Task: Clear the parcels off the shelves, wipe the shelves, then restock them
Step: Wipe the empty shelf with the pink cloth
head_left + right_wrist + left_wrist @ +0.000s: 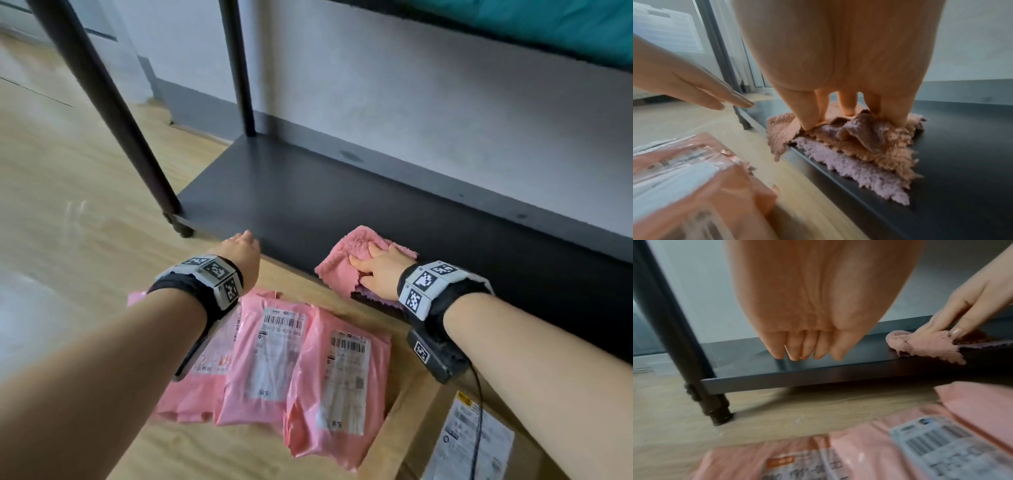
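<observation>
my right hand [378,270] pressed the cloth [346,255] flat-fingered on the shelf [308,192]; my left hand [241,255] hovered, fingers straight, empty, beyond the parcels [274,356] on the floor [68,192].

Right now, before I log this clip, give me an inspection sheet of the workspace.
Surface: black bottom shelf, bare apart from the cloth.
Job's things: pink cloth on the shelf's front edge; three pink parcels on the floor.
Clutter: cardboard box on the floor, lower right.
Grip: right hand presses the cloth with straight fingers; left hand open near the shelf edge, holding nothing.
Cables: black cable from the right wrist unit.
Surroundings: grey wall, black shelf posts.
</observation>
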`<state>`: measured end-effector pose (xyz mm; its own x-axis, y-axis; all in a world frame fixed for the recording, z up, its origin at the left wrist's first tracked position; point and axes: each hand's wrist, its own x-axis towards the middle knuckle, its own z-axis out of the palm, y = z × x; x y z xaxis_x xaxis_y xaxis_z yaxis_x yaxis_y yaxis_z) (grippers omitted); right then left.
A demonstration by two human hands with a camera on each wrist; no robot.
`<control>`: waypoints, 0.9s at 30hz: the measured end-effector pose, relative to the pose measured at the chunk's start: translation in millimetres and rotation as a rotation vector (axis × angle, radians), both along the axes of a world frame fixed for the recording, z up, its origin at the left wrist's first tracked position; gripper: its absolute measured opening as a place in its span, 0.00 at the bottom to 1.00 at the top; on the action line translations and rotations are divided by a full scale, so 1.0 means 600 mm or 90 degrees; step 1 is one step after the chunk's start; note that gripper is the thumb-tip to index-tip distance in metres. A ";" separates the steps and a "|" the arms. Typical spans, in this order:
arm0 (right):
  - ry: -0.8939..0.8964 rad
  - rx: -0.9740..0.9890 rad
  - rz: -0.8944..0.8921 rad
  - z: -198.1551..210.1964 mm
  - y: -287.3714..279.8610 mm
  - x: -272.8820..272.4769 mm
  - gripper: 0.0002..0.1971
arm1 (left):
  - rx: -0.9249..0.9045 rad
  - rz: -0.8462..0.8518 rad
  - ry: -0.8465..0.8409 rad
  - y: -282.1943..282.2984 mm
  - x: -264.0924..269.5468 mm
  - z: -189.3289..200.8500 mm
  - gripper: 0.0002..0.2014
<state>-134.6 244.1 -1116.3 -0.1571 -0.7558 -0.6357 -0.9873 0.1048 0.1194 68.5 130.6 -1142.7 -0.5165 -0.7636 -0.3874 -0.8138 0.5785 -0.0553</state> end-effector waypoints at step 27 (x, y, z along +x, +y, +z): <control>-0.136 -0.228 0.187 -0.026 -0.319 0.278 0.25 | -0.017 0.209 0.124 -0.051 0.198 0.013 0.25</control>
<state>32.2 52.5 -1131.6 0.2003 -0.9250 -0.3229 -0.9796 -0.1841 -0.0804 187.4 99.9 -1134.7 -0.3054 -0.9091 -0.2832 -0.9521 0.2863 0.1077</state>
